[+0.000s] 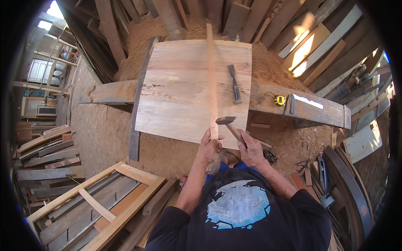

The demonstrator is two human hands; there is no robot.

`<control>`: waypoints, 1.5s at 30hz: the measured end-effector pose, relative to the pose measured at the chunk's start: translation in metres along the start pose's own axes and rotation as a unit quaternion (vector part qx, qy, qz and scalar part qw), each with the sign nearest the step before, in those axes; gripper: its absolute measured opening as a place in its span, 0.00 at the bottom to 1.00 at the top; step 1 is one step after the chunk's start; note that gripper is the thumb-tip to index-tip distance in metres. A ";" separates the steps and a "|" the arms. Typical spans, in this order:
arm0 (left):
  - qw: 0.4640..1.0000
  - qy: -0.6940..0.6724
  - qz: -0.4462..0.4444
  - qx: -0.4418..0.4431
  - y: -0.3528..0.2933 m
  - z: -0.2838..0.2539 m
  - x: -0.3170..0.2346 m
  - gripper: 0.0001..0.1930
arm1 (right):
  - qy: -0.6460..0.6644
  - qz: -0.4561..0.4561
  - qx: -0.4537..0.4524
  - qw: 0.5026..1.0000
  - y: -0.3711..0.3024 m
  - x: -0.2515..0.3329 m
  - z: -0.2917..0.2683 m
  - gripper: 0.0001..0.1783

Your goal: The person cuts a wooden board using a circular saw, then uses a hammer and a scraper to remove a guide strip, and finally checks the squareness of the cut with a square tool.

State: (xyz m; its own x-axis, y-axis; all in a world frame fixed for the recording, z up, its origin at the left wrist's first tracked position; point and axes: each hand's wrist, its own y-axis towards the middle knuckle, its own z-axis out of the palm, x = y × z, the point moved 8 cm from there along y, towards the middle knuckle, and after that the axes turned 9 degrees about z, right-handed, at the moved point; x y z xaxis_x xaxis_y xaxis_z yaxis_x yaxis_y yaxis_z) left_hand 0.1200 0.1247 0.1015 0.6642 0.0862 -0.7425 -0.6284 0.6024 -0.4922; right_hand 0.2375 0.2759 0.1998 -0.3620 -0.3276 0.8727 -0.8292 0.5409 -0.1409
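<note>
Framed wooden panel [97, 205]: lower left, well apart from both hands, set at a slant.

Dark batten [133, 144]: along the left edge of the plywood sheet.

Plywood sheet [180, 100]: pale, lying across a heavy timber beam [318, 111] that shows at either side.

Wooden strip [212, 79]: slender, light; runs away from the person over the sheet, far end beyond its far edge, near end at the left hand [209, 149].

Left hand: fingers closed around that near end; the nearer hand, with the long axis straight ahead of its grip.

Hammer [235, 132]: head just right of the strip, handle slanting back toward the person.

Chisel [235, 83]: on the sheet, right of the strip, beyond the hammer; the nearest obstacle on that side.

Right hand [251, 150]: clenched on the hammer handle.

Tape measure [280, 100]: yellow, on the beam, right of the sheet.
</note>
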 end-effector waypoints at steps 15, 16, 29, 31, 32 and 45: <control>0.997 0.078 -0.007 0.014 0.000 -0.016 -0.010 0.37 | 0.006 -0.036 -0.054 0.998 -0.009 0.015 0.024 0.23; 0.999 0.046 -0.006 0.017 -0.002 -0.012 -0.012 0.37 | 0.005 -0.032 -0.055 0.998 -0.011 0.012 0.025 0.23; 0.988 -0.027 -0.093 0.120 -0.056 -0.034 0.002 0.30 | 0.122 0.180 -0.115 0.969 0.059 -0.035 0.062 0.17; 0.976 0.064 -0.137 0.159 -0.068 -0.048 0.011 0.26 | 0.182 0.181 -0.125 0.958 0.073 -0.045 0.087 0.18; 0.975 0.065 -0.138 0.163 -0.068 -0.054 0.013 0.26 | 0.179 0.202 -0.102 0.958 0.079 -0.050 0.100 0.17; 0.992 -0.114 -0.052 0.030 0.073 -0.090 -0.029 0.28 | 0.117 0.205 0.155 0.959 0.028 0.018 0.151 0.18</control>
State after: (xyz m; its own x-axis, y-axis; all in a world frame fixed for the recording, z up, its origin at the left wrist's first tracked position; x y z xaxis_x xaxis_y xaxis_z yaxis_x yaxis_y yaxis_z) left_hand 0.0184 0.0946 0.0466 0.8032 0.1939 -0.5633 -0.5304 0.6631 -0.5281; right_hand 0.1436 0.1682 0.1414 -0.6095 0.0653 0.7901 -0.7378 0.3182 -0.5954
